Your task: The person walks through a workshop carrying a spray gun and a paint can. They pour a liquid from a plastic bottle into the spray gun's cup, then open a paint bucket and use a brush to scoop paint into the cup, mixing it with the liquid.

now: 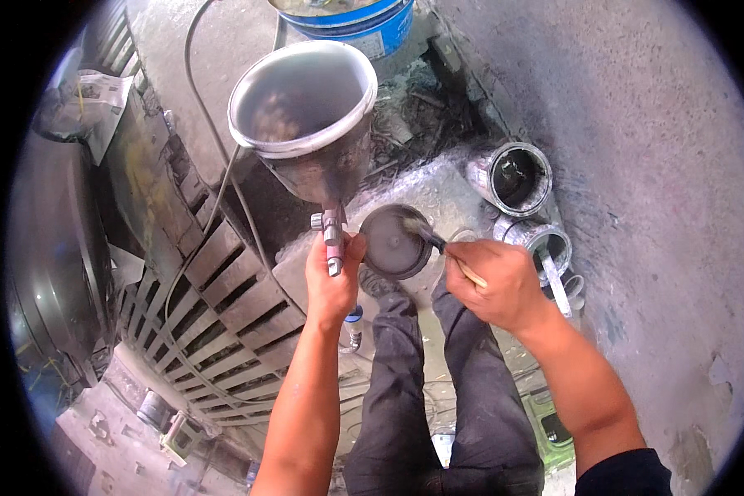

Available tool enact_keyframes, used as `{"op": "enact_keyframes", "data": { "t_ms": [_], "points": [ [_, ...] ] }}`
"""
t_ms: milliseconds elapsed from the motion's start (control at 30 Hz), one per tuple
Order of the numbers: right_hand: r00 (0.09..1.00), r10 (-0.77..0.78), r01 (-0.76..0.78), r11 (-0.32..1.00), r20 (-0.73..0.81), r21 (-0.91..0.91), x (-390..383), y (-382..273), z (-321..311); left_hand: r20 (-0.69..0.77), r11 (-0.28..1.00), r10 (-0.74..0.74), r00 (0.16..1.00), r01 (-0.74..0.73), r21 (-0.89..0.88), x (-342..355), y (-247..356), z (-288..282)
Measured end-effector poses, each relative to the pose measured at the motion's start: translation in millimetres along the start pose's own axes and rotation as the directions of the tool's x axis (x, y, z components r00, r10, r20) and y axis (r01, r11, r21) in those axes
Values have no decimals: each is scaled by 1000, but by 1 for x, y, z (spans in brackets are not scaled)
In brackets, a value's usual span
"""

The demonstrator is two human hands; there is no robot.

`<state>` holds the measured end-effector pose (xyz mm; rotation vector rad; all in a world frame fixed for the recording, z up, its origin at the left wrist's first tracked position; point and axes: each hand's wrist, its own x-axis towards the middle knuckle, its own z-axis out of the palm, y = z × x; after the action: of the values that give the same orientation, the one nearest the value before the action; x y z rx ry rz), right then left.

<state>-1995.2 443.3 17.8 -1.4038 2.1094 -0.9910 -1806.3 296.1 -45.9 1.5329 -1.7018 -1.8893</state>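
My left hand (335, 277) is closed around a spray gun (331, 236) with metal knobs on its back. Beside that hand is a round dark cup (394, 258), grey inside, which looks like part of the gun. My right hand (498, 281) grips a paintbrush (469, 270) by its pale wooden handle. The brush's bristles reach over the cup's inside at its upper right; whether they touch the surface, I cannot tell. Behind the gun stands a large bucket (302, 145) with a white rim and a paint-smeared outside. My fingers partly hide the gun's handle.
Two open paint cans (481, 175) lie or lean at the right by the wall (645, 157), the lower one with a whitened stick (555, 283) in it. At the top is a blue bucket (380, 37). A hose (211, 136) crosses slatted floor grating (227, 277) on the left.
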Motion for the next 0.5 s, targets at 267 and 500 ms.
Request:
{"op": "enact_keyframes", "data": {
  "t_ms": [267, 500],
  "points": [
    [891, 451, -451, 872, 47, 189, -2, -25, 0, -30, 993, 26, 999, -29, -112, -4, -13, 4],
    [872, 467, -484, 778, 147, 401, -15, -29, 6, 30, 995, -21, 999, 24, -99, -1, -4, 6]
  ]
}}
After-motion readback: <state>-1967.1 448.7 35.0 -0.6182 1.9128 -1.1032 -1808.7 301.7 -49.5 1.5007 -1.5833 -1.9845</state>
